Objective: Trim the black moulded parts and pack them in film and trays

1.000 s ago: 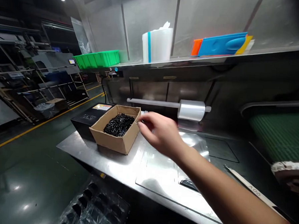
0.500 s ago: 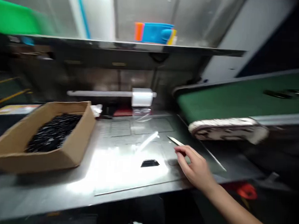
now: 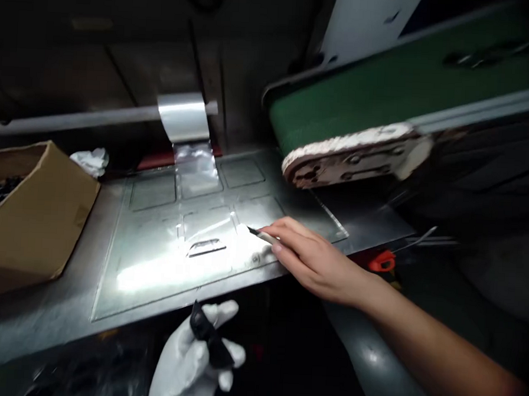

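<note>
our right fingers (image 3: 287, 227) pinched a tool (image 3: 269, 238), tip toward ten o'clock; our left fingers (image 3: 223, 312) held a black part (image 3: 210, 337), best kept steady.

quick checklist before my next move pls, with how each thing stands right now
1. Tool in hand: ok, the right hand holds the pale pen-like tool in its fingers.
2. Part in hand: ok, the left hand holds a black part.
3. Tool tip away from the held part: ok, they are apart.
4. Gloves on both hands: not ok if both are wanted; the left is gloved, the right bare.
5. Tool tip off the clear sheet: cannot tell, contact is unclear.
6. Held part free of flaws: cannot tell, too little detail shows.
</note>
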Motion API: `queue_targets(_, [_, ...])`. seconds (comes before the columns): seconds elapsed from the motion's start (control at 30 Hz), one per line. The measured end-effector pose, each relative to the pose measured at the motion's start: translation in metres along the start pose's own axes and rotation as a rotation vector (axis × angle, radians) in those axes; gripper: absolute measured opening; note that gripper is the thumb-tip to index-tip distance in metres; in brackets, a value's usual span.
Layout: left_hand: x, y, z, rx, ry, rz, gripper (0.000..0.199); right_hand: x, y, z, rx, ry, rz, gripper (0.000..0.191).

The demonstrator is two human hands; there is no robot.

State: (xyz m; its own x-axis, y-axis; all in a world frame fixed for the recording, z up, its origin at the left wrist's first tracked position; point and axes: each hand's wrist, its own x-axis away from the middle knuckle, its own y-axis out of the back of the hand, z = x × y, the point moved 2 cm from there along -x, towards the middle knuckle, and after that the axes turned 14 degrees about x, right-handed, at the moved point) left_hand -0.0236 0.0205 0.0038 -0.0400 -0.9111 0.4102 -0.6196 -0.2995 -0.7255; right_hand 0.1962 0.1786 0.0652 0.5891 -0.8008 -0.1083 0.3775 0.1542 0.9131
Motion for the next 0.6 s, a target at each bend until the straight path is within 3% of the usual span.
queue_targets(0.07, [0.002,-0.006,0.009,0.000,-0.090,0.027,0.037,0.027,-0.001,0.013,-0.249,0.155,0.148,0.036])
queue_targets(0.13, [0.004,-0.012,0.018,-0.016,-0.097,0.079,0.036,0.050,-0.007,0.023,-0.412,0.228,0.254,0.031])
queue_targets(0.27, [0.009,-0.019,0.032,-0.119,-0.002,0.175,0.034,0.079,-0.022,0.029,-0.539,0.171,0.276,0.019])
queue_targets(0.37, [0.014,-0.019,0.037,-0.170,0.052,0.216,0.037,0.091,-0.025,0.029,-0.512,0.145,0.317,0.021])
queue_targets(0.5, [0.019,-0.019,0.044,-0.170,0.066,0.156,0.041,0.097,-0.021,0.028,-0.439,0.141,0.418,0.050])
queue_targets(0.6, [0.020,-0.023,0.048,-0.146,0.100,0.175,0.040,0.099,-0.020,0.029,-0.379,0.133,0.441,0.072])
